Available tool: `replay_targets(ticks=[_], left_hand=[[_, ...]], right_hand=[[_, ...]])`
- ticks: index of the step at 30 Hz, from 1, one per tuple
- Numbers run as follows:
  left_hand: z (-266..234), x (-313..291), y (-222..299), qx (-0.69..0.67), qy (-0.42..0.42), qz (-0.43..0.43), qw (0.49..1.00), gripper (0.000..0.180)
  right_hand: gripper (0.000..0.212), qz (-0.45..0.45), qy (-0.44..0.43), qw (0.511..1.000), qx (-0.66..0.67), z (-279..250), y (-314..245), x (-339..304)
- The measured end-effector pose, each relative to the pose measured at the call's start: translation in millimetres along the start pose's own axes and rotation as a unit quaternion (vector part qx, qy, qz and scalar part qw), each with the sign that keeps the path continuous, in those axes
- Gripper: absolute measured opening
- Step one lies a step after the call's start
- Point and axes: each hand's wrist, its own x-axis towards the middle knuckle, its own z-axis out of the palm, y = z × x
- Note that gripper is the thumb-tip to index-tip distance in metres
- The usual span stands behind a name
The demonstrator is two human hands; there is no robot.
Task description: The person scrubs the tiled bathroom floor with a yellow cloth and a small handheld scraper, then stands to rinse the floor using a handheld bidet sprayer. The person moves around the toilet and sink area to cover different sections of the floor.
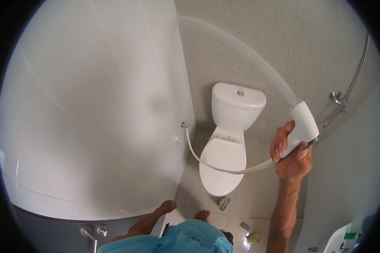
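Observation:
My right hand is raised at the right, closed around a white bidet sprayer with its thumb near the dark lever. A jet of water leaves the sprayer's head and arcs up and left toward the corner of the walls. From the sprayer's lower end, a white hose droops across the toilet to a small valve on the left wall. My left hand is low at the left, near the white wall, with fingers curled in and nothing visible in it.
A white toilet, its lid down, stands in the middle. A shower mixer with a hose hangs at the right. On the floor lie a green-and-white packet, a grey block and a yellowish item. A white basin is at lower right.

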Motion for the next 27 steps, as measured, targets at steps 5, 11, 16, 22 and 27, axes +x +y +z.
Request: replay_targets(ticks=[5, 11, 16, 22, 27], left_hand=[[-4, -5, 9, -0.055, 0.009, -0.036, 0.998, 0.038], [12, -6, 7, -0.059, 0.035, -0.028, 0.997, 0.033], [11, -10, -11, 0.068, 0.094, 0.077, 0.99, 0.034], [45, -26, -14, -0.07, 0.12, 0.022, 0.99, 0.03], [79, -47, -13, -0.139, 0.076, -0.103, 0.982, 0.039]], right_hand=[[0.057, -0.064, 0.003, 0.998, -0.024, 8, -9, 2], [0.063, -0.011, 0.035, 0.999, -0.036, 20, -9, -19], [0.071, 0.047, -0.045, 0.998, -0.026, 34, 11, -32], [0.063, 0.019, 0.03, 0.997, -0.068, 15, 7, -41], [0.05, 0.029, 0.044, 0.996, -0.069, 10, -7, -57]])
